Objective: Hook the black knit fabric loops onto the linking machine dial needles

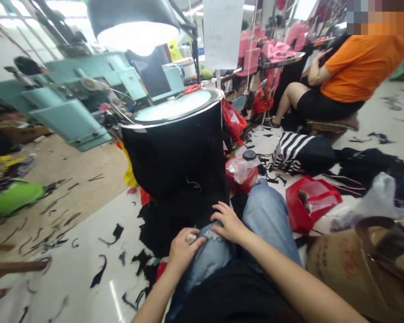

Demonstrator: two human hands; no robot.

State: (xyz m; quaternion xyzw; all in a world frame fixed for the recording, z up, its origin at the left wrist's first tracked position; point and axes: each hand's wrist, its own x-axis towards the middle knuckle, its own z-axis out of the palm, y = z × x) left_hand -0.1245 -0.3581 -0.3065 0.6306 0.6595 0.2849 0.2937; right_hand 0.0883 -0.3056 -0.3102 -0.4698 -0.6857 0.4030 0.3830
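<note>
My left hand (182, 252) rests on my left knee, fingers curled in a pinch around a small pale thing I cannot make out. My right hand (228, 223) lies on the same jeans-clad leg (265, 215), fingers spread and flat, holding nothing. Black fabric (178, 161) hangs down from the edge of the sewing table (175, 110) just in front of my knees. A teal sewing machine (70, 103) stands on the table to the left, under a bright lamp (136, 27).
Black fabric scraps (116, 233) litter the white floor. Red bags (309, 202) and a striped garment (291, 152) lie to the right, a brown bag (357, 260) at my right side. A person in an orange shirt (360, 63) sits at the back right. A green item (15, 197) lies left.
</note>
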